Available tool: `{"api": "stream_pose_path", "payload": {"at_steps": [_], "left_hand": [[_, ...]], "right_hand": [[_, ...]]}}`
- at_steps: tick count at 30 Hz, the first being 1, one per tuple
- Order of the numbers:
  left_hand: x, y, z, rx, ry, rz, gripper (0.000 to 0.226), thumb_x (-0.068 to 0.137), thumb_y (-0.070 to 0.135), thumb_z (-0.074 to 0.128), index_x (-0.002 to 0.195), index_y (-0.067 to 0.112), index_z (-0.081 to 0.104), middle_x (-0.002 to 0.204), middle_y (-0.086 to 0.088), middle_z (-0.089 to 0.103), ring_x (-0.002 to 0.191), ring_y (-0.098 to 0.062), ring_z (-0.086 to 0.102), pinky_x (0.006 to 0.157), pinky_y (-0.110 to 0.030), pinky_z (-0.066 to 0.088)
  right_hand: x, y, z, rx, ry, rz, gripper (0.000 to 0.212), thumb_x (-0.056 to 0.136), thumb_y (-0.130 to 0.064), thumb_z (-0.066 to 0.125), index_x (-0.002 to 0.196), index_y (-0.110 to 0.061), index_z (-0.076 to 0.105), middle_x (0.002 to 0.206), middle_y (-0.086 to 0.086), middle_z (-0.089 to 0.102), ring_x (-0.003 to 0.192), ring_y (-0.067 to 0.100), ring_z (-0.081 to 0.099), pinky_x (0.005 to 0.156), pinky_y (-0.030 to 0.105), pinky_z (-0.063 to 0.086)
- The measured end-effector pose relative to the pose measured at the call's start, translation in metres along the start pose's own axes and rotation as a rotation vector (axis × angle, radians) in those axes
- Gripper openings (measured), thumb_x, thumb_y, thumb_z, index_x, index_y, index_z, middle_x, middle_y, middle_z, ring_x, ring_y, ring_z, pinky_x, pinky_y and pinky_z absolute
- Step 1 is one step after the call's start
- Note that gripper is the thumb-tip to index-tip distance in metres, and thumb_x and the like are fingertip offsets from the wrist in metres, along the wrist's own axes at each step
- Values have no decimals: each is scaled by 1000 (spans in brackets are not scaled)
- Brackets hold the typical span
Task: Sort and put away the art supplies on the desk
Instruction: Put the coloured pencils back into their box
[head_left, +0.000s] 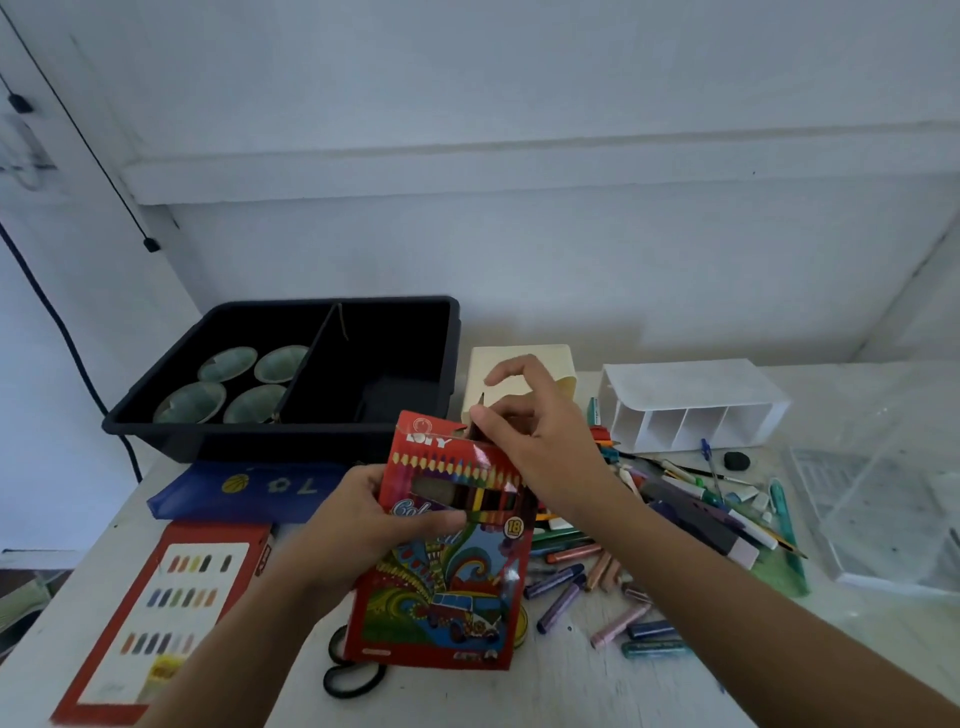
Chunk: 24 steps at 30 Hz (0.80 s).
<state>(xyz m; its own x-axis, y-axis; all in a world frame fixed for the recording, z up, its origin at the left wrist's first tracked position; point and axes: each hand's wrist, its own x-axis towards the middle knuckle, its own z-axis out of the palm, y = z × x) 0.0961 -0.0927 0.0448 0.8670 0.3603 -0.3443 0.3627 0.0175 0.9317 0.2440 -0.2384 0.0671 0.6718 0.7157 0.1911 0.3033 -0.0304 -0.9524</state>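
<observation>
Pencil box (452, 561): red card, held upright over the near middle of the desk (571, 691), top flap open. The left hand (358, 525) grips it at mid-height with the thumb across the front; the fingers are behind and out of sight. The right hand (545, 447) is at the box mouth, with thumb and forefinger pinching a dark pencil (481, 404) point up and the other fingers loosely spread. The pencil's lower end is at or just inside the opening; how deep, I cannot tell.

Step, as judged: seating this pencil among those already in the box.

Risks:
1. The front window shows pencils packed to the right and a gap to the left. If the pencil is steered to the crowded side it may jam against its neighbours or catch the flap. Forcing it could tear the card mouth or break the lead.
2. Only one hand supports the box, at the middle. A downward push could tip it, and the open top would then spill pencils towards the scissors (353, 675) just below.
3. The right forearm passes just above the loose crayons (597, 571) and pens on the right. A careless sweep could roll some off the near edge.
4. That pile is mixed. A crayon meant for the crayon box (171, 613), near left, could easily go in with the pencils.
</observation>
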Motion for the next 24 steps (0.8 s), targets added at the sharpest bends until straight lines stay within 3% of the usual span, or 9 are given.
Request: {"api": "stream_pose_path", "payload": {"at_steps": [5, 8, 11, 14, 18, 21, 24], "left_hand": [[-4, 0, -2, -55, 6, -23, 55, 67, 26, 89, 115, 10, 68, 105, -12, 78, 95, -31, 77, 71, -35, 64], [-7, 2, -8, -64, -12, -30, 39, 66, 26, 90, 101, 14, 76, 103, -14, 78, 94, -33, 77, 69, -34, 64], [-8, 3, -13, -38, -11, -37, 25, 66, 27, 89, 89, 24, 79, 100, -13, 79, 91, -31, 77, 66, -31, 63], [-6, -1, -17, 5, 25, -41, 40, 61, 30, 91, 96, 15, 77, 97, -11, 79, 87, -29, 78, 63, -28, 63], [-6, -5, -14, 19, 58, -41, 50, 65, 30, 89, 108, 15, 70, 97, -5, 80, 87, -24, 78, 62, -28, 62], [-5, -6, -13, -30, 88, -28, 54, 65, 32, 87, 113, 16, 68, 102, -6, 79, 92, -27, 78, 76, -41, 61], [-2, -3, -16, -62, 109, -4, 61, 63, 36, 91, 114, 16, 67, 104, -8, 79, 94, -30, 77, 85, -50, 59]], "right_hand": [[0, -2, 0, 5, -60, 8, 11, 97, -36, 60, 100, -33, 50, 96, -4, 75, 94, 13, 71, 72, 36, 63], [1, 0, 3, -31, -110, -20, 9, 96, -39, 62, 97, -34, 54, 101, -5, 75, 97, 11, 70, 75, 34, 63], [2, 2, 6, -38, -128, -55, 20, 95, -46, 60, 87, -28, 56, 88, -9, 74, 88, 9, 71, 73, 29, 61], [3, 6, 10, -68, -139, -74, 32, 97, -51, 53, 80, -25, 58, 83, -10, 69, 83, 10, 69, 73, 26, 57], [1, 14, 14, -48, -165, -83, 29, 98, -51, 51, 85, -27, 61, 85, -17, 67, 86, 4, 66, 71, 15, 53], [3, 20, 6, -2, -95, -98, 18, 101, -43, 52, 91, -30, 60, 90, -14, 66, 90, 4, 64, 74, 15, 54], [9, 35, -16, -124, 112, -74, 11, 101, -24, 54, 91, -26, 59, 86, -9, 64, 84, 6, 62, 74, 18, 51]]}}
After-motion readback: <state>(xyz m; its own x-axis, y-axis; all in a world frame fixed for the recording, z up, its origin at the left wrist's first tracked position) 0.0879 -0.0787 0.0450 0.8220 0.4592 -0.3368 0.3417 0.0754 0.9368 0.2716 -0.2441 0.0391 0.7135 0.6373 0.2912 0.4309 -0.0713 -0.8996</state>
